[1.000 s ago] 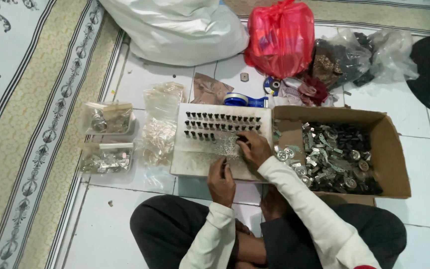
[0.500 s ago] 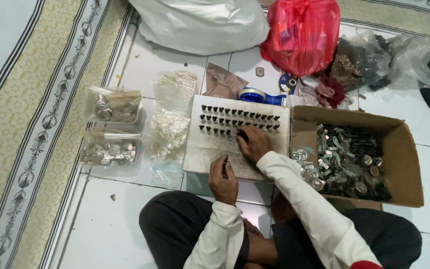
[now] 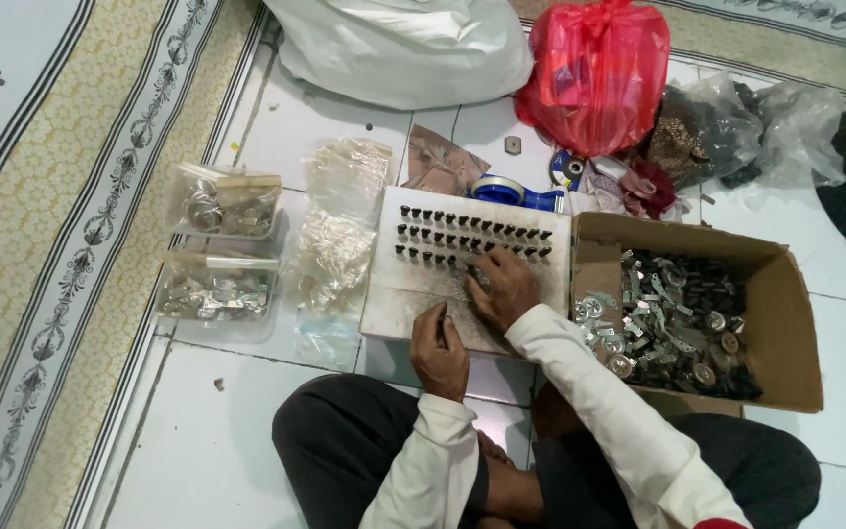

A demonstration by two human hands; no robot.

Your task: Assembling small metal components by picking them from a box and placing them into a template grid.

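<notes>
While seated cross-legged on the tiled floor point(image 3: 198, 460):
Left hand point(image 3: 440, 351): curled closed, pinching something too small to tell, at the near edge of the white board point(image 3: 413, 294).
Right hand point(image 3: 501, 284): palm down on the board, fingers bent over the lowest row of small dark pieces point(image 3: 472, 233); whether gripping one, cannot tell.
Small dark pieces: standing in three rows across the board's far half.
Cardboard box point(image 3: 785, 323): just right of the board, touching it, open, filled with mixed metal parts.
Clear tubs point(image 3: 217, 284): left, well apart from the hands, holding silvery parts.
Clear packets point(image 3: 340, 225): between tubs and board.
Blue tape dispenser point(image 3: 516, 193): just beyond the board.
Red bag point(image 3: 599, 73): farther back.
White bag point(image 3: 403, 44): beside the red one, farthest.
</notes>
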